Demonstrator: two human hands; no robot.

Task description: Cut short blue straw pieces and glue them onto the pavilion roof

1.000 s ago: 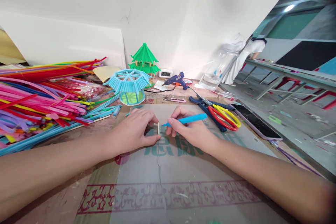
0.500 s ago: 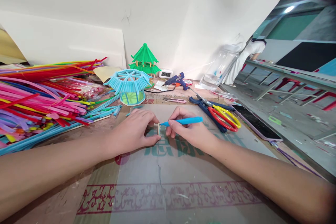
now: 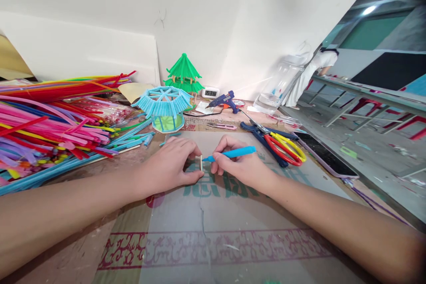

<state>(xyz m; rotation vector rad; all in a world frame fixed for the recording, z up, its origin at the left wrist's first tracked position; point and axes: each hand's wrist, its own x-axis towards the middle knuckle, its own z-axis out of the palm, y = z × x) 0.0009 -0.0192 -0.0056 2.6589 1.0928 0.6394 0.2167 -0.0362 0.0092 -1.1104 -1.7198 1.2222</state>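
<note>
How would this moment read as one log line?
left hand: pinching short thin pale stick | right hand: holding slim blue pen, tip close to stick | contact: unclear

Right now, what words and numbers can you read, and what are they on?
"15:3", then an unclear last digit: on the white clock.
Big green characters, on the sheet-covered work surface: partly covered, so I can't read them.
Red characters, at that surface's far edge: too small to read.
Markings on the dark blue glue gun: too small and blurred.
</note>
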